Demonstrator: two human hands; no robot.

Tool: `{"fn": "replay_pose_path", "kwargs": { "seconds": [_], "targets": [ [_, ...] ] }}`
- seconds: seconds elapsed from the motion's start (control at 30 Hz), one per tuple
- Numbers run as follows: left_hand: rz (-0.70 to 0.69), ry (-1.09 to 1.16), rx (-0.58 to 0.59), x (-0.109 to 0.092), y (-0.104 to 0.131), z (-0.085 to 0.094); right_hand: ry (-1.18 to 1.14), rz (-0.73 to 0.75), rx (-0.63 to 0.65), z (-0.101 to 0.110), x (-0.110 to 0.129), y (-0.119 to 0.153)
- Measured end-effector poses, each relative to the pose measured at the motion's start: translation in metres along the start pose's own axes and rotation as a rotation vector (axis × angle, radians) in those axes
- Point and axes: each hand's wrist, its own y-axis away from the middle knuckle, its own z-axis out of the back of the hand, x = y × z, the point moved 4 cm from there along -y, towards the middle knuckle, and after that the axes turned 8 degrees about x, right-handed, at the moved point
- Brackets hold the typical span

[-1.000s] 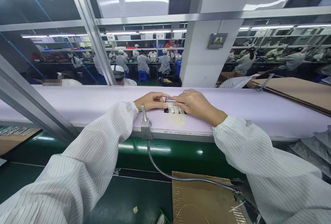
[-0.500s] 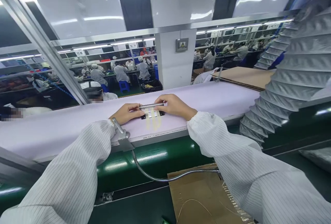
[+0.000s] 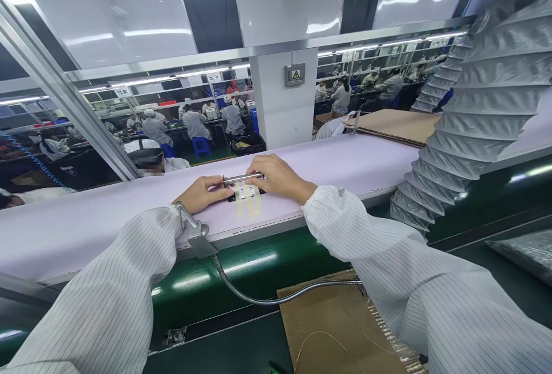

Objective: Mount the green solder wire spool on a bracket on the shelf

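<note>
The left hand (image 3: 202, 192) and right hand (image 3: 278, 177) pinch the ends of a metal rod (image 3: 242, 178), held across a small dark part (image 3: 246, 193) with yellowish strips on the pale belt (image 3: 345, 167); pressing looks underway, unfinished.

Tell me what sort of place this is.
Probably an electronics assembly line: a pale conveyor belt, rows of capped, coated workers at benches, and both hands, left hand and right hand, pressing a metal rod onto a small part.

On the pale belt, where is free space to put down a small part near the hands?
The pale belt is bare between the right hand and the cardboard sheet, and left of the left hand. Between the hands it is crowded: metal rod, small dark part.
</note>
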Motion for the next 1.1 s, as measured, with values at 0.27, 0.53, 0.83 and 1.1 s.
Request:
{"fn": "replay_pose_path", "kwargs": {
  "seconds": [0.27, 0.53, 0.83, 1.1],
  "targets": [
    [0.000, -0.018, -0.009, -0.004, 0.000, -0.002, -0.207, -0.122, -0.030, -0.003, -0.005, 0.005],
    [0.024, 0.006, -0.002, -0.006, 0.001, -0.003, -0.463, -0.356, 0.105, 0.000, -0.020, 0.018],
    [0.117, 0.527, -0.286, -0.030, 0.027, 0.071, -0.744, -0.271, 0.202, -0.003, -0.028, 0.023],
    [0.371, 0.082, -0.017, -0.055, 0.032, 0.071, 0.101, 0.025, -0.039, 0.002, 0.004, 0.009]
  ]
}}
